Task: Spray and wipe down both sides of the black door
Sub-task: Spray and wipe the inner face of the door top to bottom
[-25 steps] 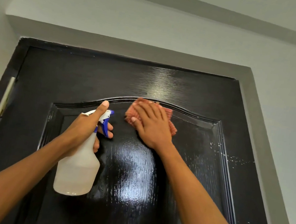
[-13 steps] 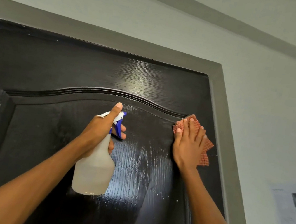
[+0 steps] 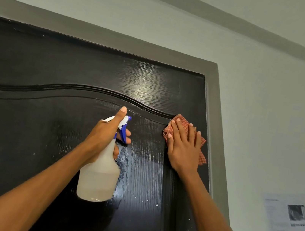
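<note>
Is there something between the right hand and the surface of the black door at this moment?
Yes. A red checked cloth lies flat between the right hand and the black door, near the door's right edge. The left hand holds the spray bottle apart from it.

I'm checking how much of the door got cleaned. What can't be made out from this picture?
- Door: bottom and left side cut off by the head view's edges; other side unseen.
- Cloth: mostly under the right hand.
- Spray bottle neck: hidden by the left hand.
- Paper on the wall: print too small.
</note>
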Tool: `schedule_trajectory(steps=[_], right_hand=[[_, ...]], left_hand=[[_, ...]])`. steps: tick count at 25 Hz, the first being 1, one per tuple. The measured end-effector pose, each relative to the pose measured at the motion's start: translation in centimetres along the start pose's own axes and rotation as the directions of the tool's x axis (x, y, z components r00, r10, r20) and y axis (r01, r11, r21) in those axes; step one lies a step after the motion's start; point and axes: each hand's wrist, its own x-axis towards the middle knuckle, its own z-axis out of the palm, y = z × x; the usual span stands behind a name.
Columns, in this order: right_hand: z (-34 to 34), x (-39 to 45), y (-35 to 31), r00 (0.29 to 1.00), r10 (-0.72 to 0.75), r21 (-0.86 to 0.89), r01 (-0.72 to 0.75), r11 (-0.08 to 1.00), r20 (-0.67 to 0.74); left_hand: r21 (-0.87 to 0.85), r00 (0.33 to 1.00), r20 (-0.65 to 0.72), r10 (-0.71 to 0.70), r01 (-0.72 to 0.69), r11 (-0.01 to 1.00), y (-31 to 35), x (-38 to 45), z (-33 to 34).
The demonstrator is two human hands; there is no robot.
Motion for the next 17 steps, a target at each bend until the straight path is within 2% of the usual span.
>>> schedule_trajectory(steps=[2, 4, 8, 14, 17], right_hand=[[0.8, 1.9, -1.1, 0.992, 0.126, 0.082, -0.127, 0.988, 0.013], [0.6, 4.5, -1.7, 0.982, 0.185, 0.150, -0.188, 0.971, 0.033], [0.4, 5.8, 0.1, 0.996, 0.082, 0.150, -0.088, 0.985, 0.043], [0.9, -3.4, 2.4, 0.998, 0.021, 0.163, -0.030, 0.986, 0.060], [1.2, -8.0, 3.7, 0.983, 0.157, 0.177, -0.171, 0.969, 0.091]], left_hand=[[0.003, 1.000, -0.001, -0.006, 0.006, 1.000, 0.0, -0.2, 1.2], [0.023, 1.000, -0.009, -0.006, 0.006, 1.000, 0.0, -0.2, 2.1], [0.030, 0.999, -0.041, -0.025, 0.026, 0.999, -0.3, 0.2, 3.7], [0.028, 0.997, -0.044, -0.056, 0.057, 0.998, -1.1, -0.6, 6.3], [0.059, 0.997, -0.038, -0.063, 0.065, 0.996, -1.2, -0.5, 7.4]])
